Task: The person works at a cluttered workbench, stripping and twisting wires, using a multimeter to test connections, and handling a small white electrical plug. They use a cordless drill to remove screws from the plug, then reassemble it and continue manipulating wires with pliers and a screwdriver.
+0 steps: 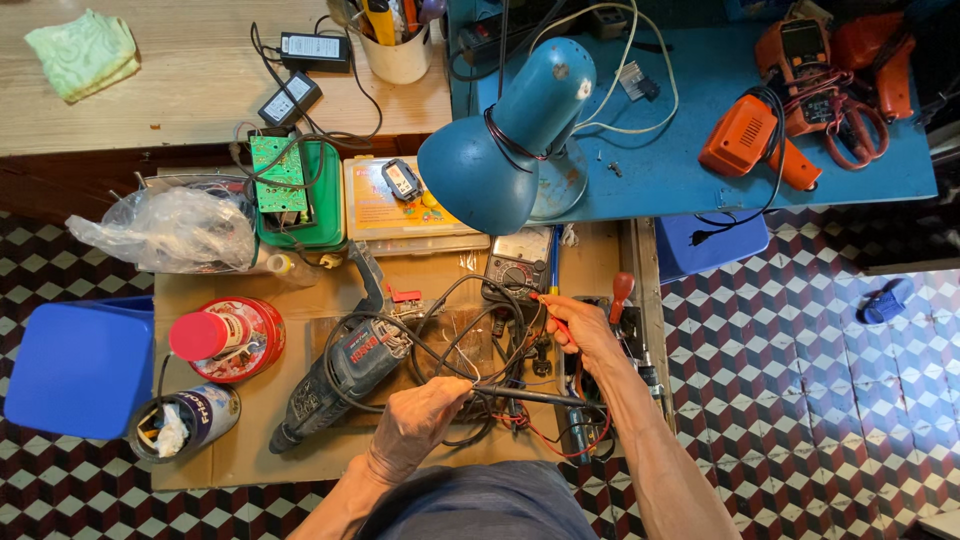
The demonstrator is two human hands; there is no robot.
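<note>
Both hands work low over the front half of the cardboard-covered table. Left hand sits nearest the near edge, its fingers closed around the butt of a black test probe. That probe lies almost level, its long axis running left to right, tip pointing right toward the clutter of small parts near the table's right edge. Held this way, like a pen laid flat, the tip can be steadied on a contact while the wrist rests low.

Right hand is farther in and to the right, fingers pinched together on a red test probe, whose axis slants up-left, tip aimed toward the analogue multimeter just beyond it. Red and black leads loop between the two hands, so each probe stays within cable reach of the meter.

A rotary hammer drill lies diagonally left of the left hand, nose toward the near-left corner, handle toward the middle, its cord curling across the centre. A blue desk lamp leans over the far edge, shade turned down onto the work. At the left edge stand a red tin with a red-capped spray can in front of it, and a plastic bag behind.
</note>
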